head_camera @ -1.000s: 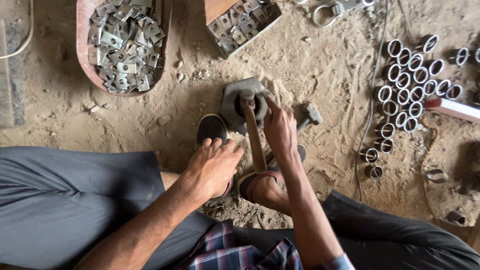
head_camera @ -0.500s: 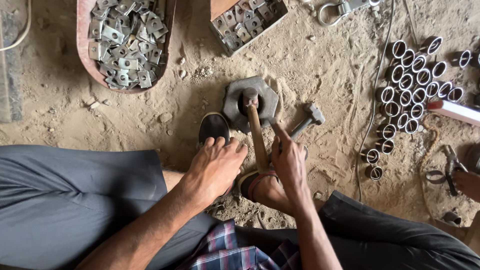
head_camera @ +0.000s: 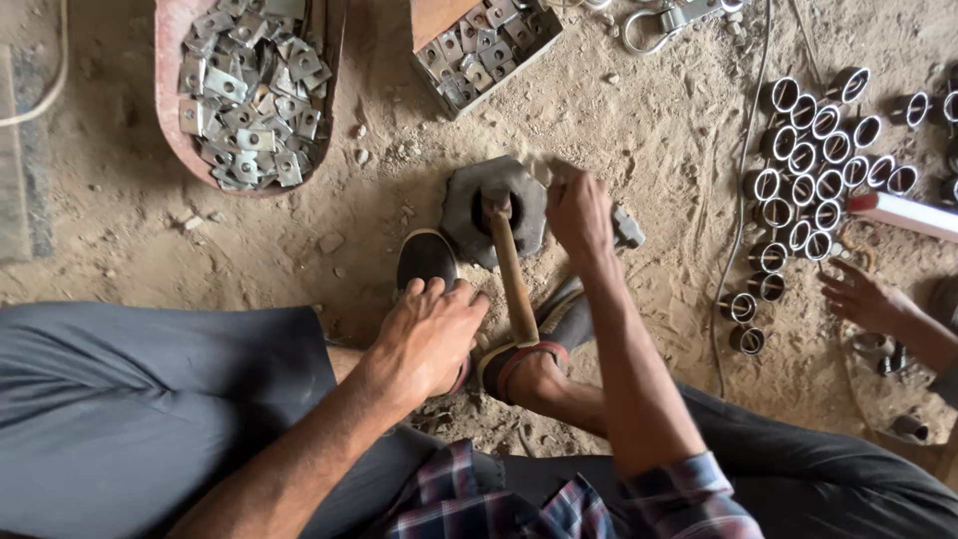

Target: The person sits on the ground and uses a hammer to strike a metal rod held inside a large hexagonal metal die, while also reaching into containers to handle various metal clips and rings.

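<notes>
My left hand (head_camera: 434,329) rests flat on my left foot, just behind the dark shoe toe (head_camera: 427,258), fingers spread and holding nothing. My right hand (head_camera: 579,215) reaches to the right edge of a grey many-sided metal block (head_camera: 464,210) on the sandy ground. Its fingers are curled, and whatever is under them is hidden. A hammer stands with its head (head_camera: 496,200) on the block. Its wooden handle (head_camera: 513,279) leans back between my feet, with neither hand on it. A grey metal piece (head_camera: 628,228) lies just right of my right hand.
A reddish pan (head_camera: 170,120) of flat metal plates sits at the back left, with a box (head_camera: 484,45) of similar plates behind the block. Several short metal rings (head_camera: 808,180) stand at the right, beside another person's hand (head_camera: 858,296). A cable (head_camera: 740,180) runs past the rings.
My right hand has left the hammer handle and moved up to the block's right edge. Another person's hand has come in at the right. My left hand stays on the foot.
</notes>
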